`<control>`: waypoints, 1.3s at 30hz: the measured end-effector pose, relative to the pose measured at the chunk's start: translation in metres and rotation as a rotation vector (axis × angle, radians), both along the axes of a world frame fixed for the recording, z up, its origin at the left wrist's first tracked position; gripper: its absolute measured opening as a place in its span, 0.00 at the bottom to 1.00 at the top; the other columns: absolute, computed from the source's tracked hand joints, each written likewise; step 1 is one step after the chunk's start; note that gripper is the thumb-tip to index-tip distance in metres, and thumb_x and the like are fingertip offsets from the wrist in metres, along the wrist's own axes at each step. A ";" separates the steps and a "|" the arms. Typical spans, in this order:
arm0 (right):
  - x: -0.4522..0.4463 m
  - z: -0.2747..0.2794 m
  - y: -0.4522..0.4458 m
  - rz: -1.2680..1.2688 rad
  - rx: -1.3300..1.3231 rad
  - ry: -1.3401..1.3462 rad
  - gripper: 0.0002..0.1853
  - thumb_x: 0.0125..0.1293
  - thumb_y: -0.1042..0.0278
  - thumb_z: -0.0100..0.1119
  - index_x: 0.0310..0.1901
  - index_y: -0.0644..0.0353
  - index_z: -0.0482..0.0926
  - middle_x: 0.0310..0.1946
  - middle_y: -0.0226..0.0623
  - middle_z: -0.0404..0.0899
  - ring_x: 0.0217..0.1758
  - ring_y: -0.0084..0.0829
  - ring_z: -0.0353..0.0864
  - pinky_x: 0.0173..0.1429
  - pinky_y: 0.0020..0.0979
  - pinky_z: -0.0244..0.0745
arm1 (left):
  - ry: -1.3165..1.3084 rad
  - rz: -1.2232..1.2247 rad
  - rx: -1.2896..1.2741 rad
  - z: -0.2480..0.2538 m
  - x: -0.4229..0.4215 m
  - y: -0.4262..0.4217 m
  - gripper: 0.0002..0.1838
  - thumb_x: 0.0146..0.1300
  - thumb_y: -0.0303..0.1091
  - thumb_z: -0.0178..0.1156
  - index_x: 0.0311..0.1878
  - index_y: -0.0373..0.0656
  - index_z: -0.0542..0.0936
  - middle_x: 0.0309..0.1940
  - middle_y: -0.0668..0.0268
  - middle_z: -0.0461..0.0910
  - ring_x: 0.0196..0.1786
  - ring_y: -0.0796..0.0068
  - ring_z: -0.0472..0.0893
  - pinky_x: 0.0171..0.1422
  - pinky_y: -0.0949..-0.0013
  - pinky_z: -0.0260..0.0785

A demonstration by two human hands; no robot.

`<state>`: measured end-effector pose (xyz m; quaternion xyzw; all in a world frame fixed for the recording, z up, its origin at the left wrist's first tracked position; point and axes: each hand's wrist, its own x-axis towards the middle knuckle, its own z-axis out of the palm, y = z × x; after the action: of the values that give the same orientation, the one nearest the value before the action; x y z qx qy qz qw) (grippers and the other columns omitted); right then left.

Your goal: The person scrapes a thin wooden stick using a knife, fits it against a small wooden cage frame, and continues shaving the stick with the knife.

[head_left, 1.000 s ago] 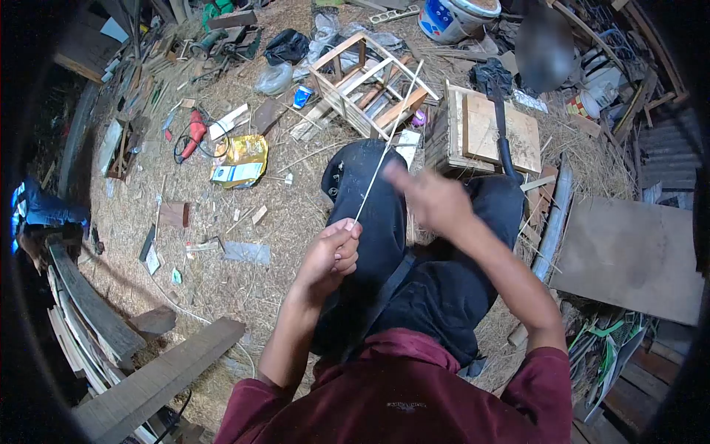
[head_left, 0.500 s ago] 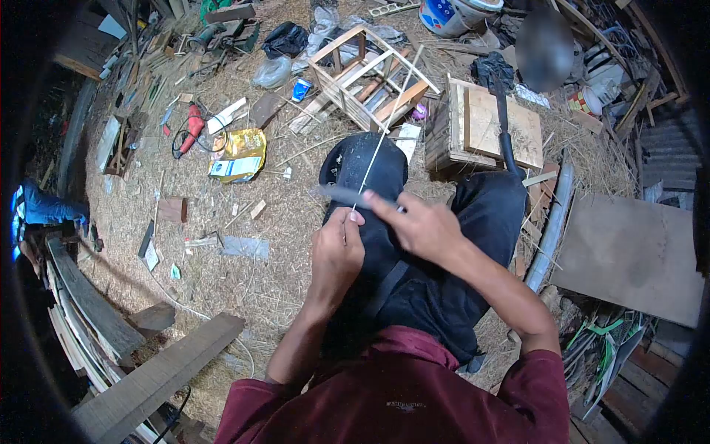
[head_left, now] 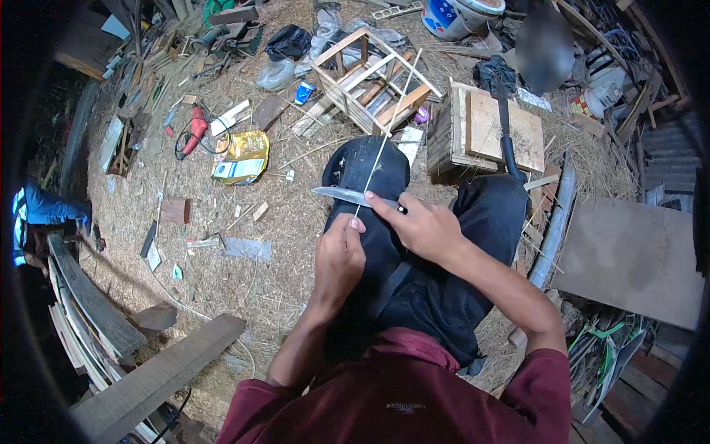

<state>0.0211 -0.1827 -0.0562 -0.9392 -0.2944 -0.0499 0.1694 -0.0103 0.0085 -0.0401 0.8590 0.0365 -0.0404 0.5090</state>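
A long, thin, pale stick (head_left: 379, 159) runs from my lap out past my left knee, slanting away to the right. My left hand (head_left: 340, 250) pinches its near end between thumb and fingers. In my right hand (head_left: 429, 231) is a knife, its grey blade (head_left: 339, 194) pointing left and lying across the stick just beyond my left fingertips. One fingertip of the right hand presses on the blade where it crosses the stick. Most of the knife's handle is hidden inside the right hand.
Ahead stand a wooden frame (head_left: 353, 96) and a wooden box with boards on top (head_left: 510, 129). A red power tool (head_left: 195, 129) and a yellow bag (head_left: 244, 157) lie on the shavings-covered ground. A thick beam (head_left: 166, 377) juts in at lower left; another person's leg (head_left: 55, 207) shows beyond.
The knife blade was smeared by motion and now shows sharply across the stick. My left hand keeps its pinch on the stick. The whole view has shifted very slightly.
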 end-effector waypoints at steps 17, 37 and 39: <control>0.074 -0.004 -0.058 -0.450 0.070 0.109 0.27 0.69 0.67 0.54 0.68 0.31 0.71 0.32 0.45 0.78 0.31 0.49 0.83 0.35 0.48 0.79 | -0.010 0.007 0.005 0.002 -0.014 0.008 0.11 0.75 0.30 0.46 0.37 0.39 0.76 0.17 0.68 0.66 0.22 0.79 0.68 0.28 0.68 0.62; 0.131 -0.011 -0.115 -0.780 -0.007 -0.013 0.23 0.69 0.67 0.53 0.65 0.38 0.75 0.34 0.52 0.81 0.38 0.56 0.82 0.43 0.53 0.75 | 0.057 -0.069 -0.050 -0.005 -0.032 0.029 0.10 0.74 0.29 0.46 0.37 0.38 0.76 0.20 0.57 0.70 0.22 0.68 0.72 0.30 0.62 0.65; 0.130 -0.009 -0.122 -0.745 0.037 -0.078 0.23 0.68 0.68 0.53 0.64 0.39 0.76 0.35 0.52 0.81 0.38 0.55 0.82 0.43 0.52 0.75 | 0.082 -0.039 -0.059 -0.004 -0.029 0.027 0.11 0.74 0.30 0.47 0.37 0.38 0.76 0.19 0.61 0.68 0.21 0.73 0.70 0.29 0.64 0.63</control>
<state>0.1509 -0.3044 -0.0651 -0.9761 0.0623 -0.1493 0.1449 -0.0395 0.0352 -0.0436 0.8417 0.0392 -0.0866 0.5315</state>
